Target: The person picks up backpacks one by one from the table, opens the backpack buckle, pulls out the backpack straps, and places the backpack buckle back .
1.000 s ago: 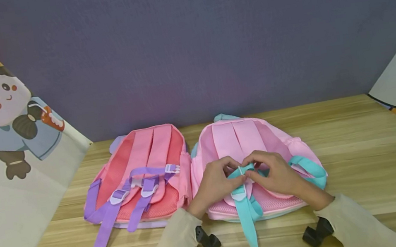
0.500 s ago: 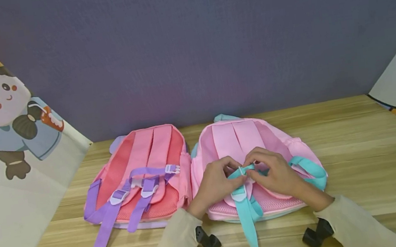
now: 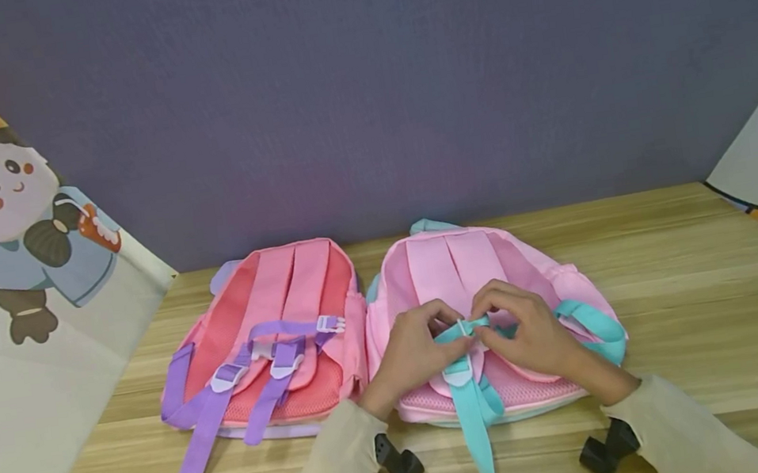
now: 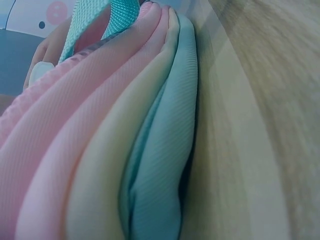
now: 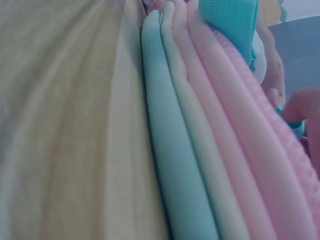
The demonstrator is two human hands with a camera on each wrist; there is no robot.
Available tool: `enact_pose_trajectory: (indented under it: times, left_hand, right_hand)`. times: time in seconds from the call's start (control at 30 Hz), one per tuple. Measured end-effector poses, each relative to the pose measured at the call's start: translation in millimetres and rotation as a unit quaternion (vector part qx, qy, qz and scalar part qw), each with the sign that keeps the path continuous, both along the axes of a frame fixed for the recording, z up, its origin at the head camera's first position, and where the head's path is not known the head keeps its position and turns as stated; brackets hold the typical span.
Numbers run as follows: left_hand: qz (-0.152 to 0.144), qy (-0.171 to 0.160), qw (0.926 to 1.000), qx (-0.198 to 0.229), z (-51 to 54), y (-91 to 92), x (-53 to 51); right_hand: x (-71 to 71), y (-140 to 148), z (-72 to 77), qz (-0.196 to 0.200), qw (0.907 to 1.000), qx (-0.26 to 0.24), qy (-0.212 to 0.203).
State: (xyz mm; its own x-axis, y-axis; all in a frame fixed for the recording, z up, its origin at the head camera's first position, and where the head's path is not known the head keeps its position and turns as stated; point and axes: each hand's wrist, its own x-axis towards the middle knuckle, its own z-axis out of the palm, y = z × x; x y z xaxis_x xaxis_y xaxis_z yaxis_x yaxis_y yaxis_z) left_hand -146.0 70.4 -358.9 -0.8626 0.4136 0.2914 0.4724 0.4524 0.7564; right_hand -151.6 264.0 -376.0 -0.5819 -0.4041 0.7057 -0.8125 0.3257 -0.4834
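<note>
A light pink backpack (image 3: 431, 265) lies on the wooden table with its back panel and shoulder straps facing up. Over its lower middle, my left hand (image 3: 409, 354) pinches a teal webbing strap (image 3: 448, 334) beside a small white slider (image 3: 462, 327). From the other side my right hand (image 3: 531, 332) pinches the same strap between thumb and fingertips. Below them a teal strap tail (image 3: 472, 424) hangs from a white buckle (image 3: 458, 372) over the backpack's lower edge. In the right wrist view, fingers (image 5: 302, 107) grip the teal strap; the left wrist view mostly shows the backpack's side.
Touching the left side is a coral-pink backpack (image 3: 265, 299) with purple straps (image 3: 199, 444) and white buckles. A teal loop (image 3: 595, 324) stands off the right side. A dark wall panel (image 3: 403, 89) rises behind the wooden table (image 3: 711, 304).
My right hand has shifted slightly up and to the right, and the strap between the hands looks narrower and drawn straighter. My left hand and both backpacks stay in place.
</note>
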Motion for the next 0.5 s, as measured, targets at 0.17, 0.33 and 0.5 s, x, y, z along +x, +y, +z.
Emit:
enact_pose_trajectory:
  times: [0.17, 0.33, 0.5]
  left_hand:
    - [-0.001, 0.003, 1.0000, -0.004, -0.6, -0.4, -0.7]
    - [0.001, 0.005, 1.0000, -0.007, -1.0, -0.7, -1.0]
    - [0.001, 0.005, 1.0000, -0.005, -1.0, -0.5, -0.6]
  right_hand:
    - [0.4, 0.0, -0.2, 0.007, 0.9999, 0.007, -0.007]
    - [0.7, -0.1, -0.1, 0.008, 0.9999, 0.007, -0.009]
    - [0.1, 0.1, -0.9, 0.004, 1.0000, 0.001, -0.004]
